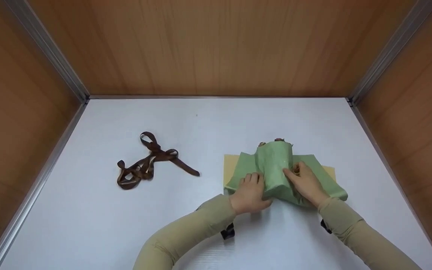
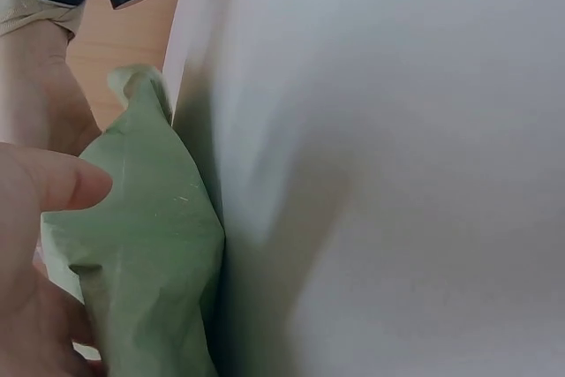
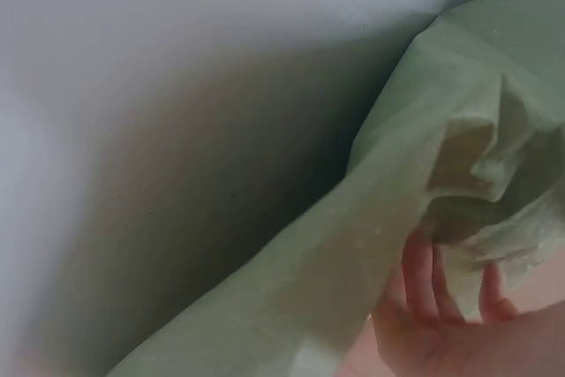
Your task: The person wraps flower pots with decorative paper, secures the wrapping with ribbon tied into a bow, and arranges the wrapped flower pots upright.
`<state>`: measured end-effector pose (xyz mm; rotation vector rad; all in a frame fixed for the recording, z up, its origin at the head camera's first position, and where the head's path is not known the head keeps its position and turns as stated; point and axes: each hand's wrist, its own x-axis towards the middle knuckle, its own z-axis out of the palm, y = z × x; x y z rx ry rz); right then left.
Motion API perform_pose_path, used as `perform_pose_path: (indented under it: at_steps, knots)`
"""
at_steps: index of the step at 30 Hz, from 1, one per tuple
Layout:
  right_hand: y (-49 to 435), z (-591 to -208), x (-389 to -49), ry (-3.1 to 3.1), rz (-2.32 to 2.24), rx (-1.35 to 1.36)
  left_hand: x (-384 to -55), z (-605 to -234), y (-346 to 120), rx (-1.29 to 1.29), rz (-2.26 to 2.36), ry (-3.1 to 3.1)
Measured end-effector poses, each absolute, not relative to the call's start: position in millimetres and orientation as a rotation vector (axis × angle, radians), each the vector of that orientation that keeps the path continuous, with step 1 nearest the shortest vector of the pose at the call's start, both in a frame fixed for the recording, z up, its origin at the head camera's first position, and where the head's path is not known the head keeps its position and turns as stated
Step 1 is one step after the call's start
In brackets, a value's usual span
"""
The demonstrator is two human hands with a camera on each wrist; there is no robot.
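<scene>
A sheet of green wrapping paper is folded up into a raised bundle on the right of the table. Small brownish-pink tips peek out at its far end; the rest of what it wraps is hidden. My left hand rests on the bundle's left side, its thumb apart from the fingers and stretched along the near end. On the right side, my right hand pinches a fold of the paper between thumb and fingers. In the right wrist view, the fingertips are at a crumpled hollow in the paper.
A yellow sheet lies under the green paper, its corners showing at both sides. To the left, a brown ribbon lies in loose loops on the white table. Wooden panels enclose the back and both sides.
</scene>
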<state>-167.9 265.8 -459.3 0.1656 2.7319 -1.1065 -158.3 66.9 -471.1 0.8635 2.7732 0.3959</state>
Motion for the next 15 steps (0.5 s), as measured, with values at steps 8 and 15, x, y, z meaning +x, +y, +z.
perform_pose_path:
  at_steps: [8,15]
  knots:
    - [255.7,-461.8,-165.3,2.953,-1.065,-0.029,-159.8,-459.8,61.8,0.862,0.441,2.863]
    - [251.2,-467.0,-166.8,3.090,-0.987,-0.148,-162.4,-461.5,64.0,1.078,0.294,2.980]
